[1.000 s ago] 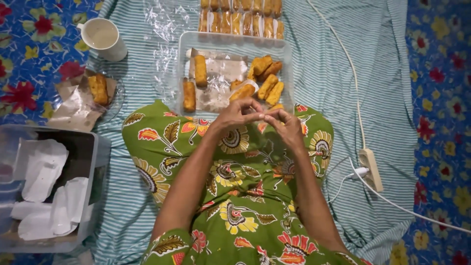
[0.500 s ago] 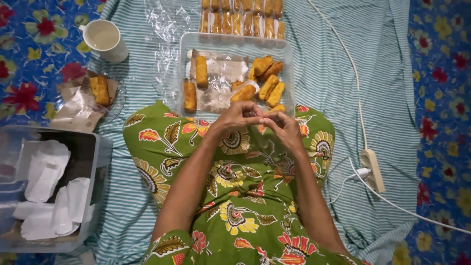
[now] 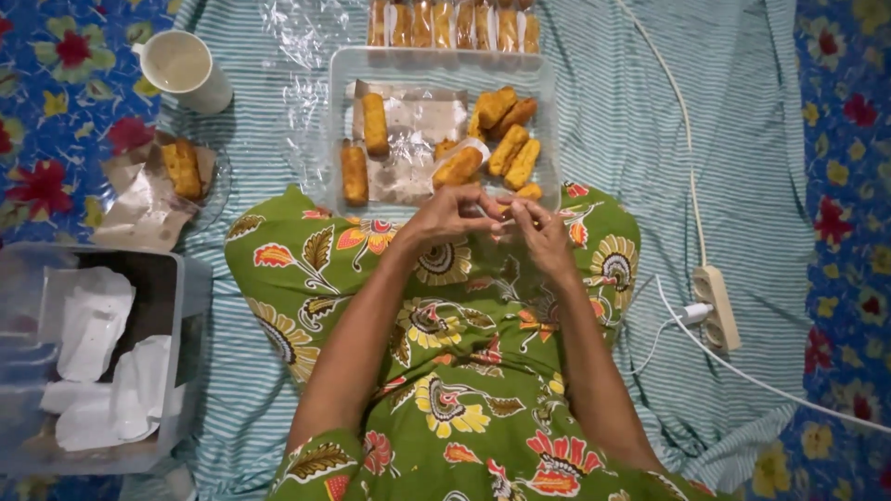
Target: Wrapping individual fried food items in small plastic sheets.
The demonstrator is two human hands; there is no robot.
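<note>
Together, left hand and right hand fingers pinch something small.

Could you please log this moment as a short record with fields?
left hand: fingertips pinched against the right's, over the lap
right hand: meets the left; what they pinch is too small to tell
clear tray: fried golden sticks on paper, just beyond the hands
mug: far left
power strip: right, on striped cloth

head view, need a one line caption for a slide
Left hand and right hand meet fingertip to fingertip over a green floral lap, beside a clear plastic tray of golden fried sticks.
</note>
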